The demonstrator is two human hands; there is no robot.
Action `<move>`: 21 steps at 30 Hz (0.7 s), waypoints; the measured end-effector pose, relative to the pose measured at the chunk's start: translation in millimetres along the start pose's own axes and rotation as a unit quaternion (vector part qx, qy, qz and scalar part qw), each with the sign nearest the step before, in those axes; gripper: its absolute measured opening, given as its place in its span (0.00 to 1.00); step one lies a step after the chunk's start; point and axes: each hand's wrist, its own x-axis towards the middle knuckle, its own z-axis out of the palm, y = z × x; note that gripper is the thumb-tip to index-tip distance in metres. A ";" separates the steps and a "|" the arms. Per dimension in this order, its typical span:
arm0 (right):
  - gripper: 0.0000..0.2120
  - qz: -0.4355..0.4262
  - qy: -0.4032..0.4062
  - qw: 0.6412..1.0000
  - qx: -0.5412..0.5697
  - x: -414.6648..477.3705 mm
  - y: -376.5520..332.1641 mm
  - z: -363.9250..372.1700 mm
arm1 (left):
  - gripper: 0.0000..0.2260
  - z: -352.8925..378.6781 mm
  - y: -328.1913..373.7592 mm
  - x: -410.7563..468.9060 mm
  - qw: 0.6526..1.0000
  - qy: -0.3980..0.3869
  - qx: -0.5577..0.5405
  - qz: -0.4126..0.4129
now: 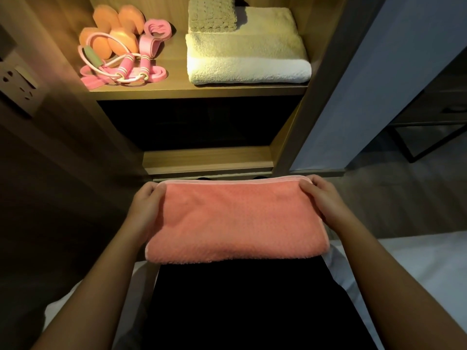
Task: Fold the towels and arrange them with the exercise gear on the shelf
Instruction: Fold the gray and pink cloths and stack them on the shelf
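Observation:
A folded pink towel point(235, 221) lies across my lap, held at both short ends. My left hand point(146, 205) grips its left end and my right hand point(326, 200) grips its right end, fingers curled under the fabric. On the lit wooden shelf point(202, 93) above, a folded white towel point(247, 54) sits on the right with a smaller knitted beige towel point(212, 15) on top. To the left lie orange dumbbells point(113, 31), a pink jump rope point(126, 69) and a pink resistance band point(158, 30).
Below the lit shelf is a dark open compartment point(199, 122) and a wooden ledge point(207, 160). A wall socket point(17, 87) is on the left panel. A grey wall point(379, 84) stands right, with white bedding point(417, 261) beside my legs.

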 end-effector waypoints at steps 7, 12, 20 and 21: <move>0.09 0.051 0.011 0.995 -0.081 13.7 10.5 19.6 | 0.11 4.5 -3.8 6.7 0.986 -0.060 0.022 -0.157; 0.09 0.097 0.018 0.989 -0.112 21.4 18.3 25.0 | 0.13 16.6 -21.3 20.1 0.984 -0.026 0.078 -0.157; 0.11 0.125 0.001 0.985 -0.119 22.8 27.3 24.3 | 0.09 20.5 -29.5 21.7 0.998 0.009 0.053 -0.043; 0.11 0.127 0.001 0.985 -0.116 22.7 28.1 23.4 | 0.08 20.5 -29.1 21.8 0.998 0.012 0.042 -0.033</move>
